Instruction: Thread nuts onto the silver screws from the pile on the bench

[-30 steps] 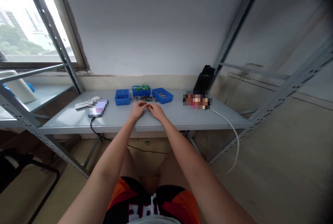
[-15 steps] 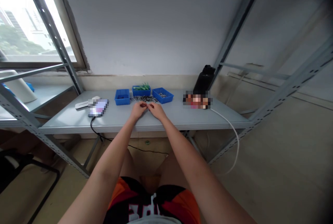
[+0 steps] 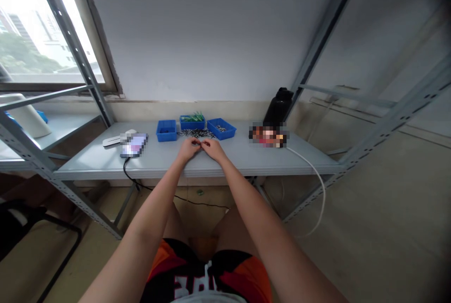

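Note:
My left hand (image 3: pixel 189 148) and my right hand (image 3: pixel 212 148) meet fingertip to fingertip above the grey shelf (image 3: pixel 239 159). Both are closed in a pinch; whatever sits between the fingers is too small to make out. Just beyond them lies a loose pile of small dark and silvery pieces (image 3: pixel 197 133). Around that pile stand three blue bins: the left bin (image 3: pixel 166 124) holds some dark pieces, the back bin (image 3: pixel 186 124) holds thin green pieces (image 3: pixel 194 116), and the right bin (image 3: pixel 227 133) holds small silvery pieces.
A phone with a blurred screen (image 3: pixel 136 144) and a white object (image 3: pixel 112 141) lie on the left. To the right, a black bottle (image 3: pixel 277 108) stands behind a pixelated device (image 3: pixel 268 136) with a white cable (image 3: pixel 322 190). Metal uprights frame the shelf.
Both hands stay together in nearly the same spot, with only a slight shift of the fingers. The whole view has moved a little; bins and pile look unchanged.

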### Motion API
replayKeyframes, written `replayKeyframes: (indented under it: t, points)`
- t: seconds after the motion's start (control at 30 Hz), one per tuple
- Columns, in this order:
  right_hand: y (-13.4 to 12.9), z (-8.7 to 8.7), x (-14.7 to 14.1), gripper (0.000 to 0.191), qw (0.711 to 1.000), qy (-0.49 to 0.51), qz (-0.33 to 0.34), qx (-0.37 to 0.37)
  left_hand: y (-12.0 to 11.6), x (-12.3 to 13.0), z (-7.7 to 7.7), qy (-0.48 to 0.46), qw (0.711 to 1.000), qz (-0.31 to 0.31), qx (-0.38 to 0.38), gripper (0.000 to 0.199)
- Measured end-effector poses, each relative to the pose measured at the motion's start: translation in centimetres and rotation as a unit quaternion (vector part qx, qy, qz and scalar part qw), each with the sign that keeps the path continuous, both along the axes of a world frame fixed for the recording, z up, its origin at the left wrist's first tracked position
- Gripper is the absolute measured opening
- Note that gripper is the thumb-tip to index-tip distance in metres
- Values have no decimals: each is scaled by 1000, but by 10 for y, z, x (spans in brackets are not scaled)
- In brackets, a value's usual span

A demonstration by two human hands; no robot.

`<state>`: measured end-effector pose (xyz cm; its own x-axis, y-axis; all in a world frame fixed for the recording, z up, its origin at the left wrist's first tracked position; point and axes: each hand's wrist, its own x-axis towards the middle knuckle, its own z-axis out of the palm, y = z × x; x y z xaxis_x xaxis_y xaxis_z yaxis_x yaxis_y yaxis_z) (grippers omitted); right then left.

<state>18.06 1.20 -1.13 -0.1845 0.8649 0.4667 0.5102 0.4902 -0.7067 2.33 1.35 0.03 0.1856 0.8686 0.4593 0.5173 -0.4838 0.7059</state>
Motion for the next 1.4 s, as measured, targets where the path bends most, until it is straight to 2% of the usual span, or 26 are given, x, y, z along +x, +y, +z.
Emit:
replayKeyframes:
  t: [0.5,0.7,1.07,1.27,1.4]
  points:
    - [8,-4,1,20,999,36,-6,-17,-2,0,3,-5,1000,-12,-3,15]
    - [7,-4,1,18,999,43,-13,-12,-7,2,7,-6,1000,-20,1,19]
    - [2,-1,1,22,997,64,-24,18,-6,1,4,20,1000,-19,-12,26]
    - [2,-1,1,19,998,64,-25,13,-8,1,6,26,999,-29,-22,28]
    - [1,0,1,17,997,74,-25,-2,-9,2,6,21,999,-14,-26,26]
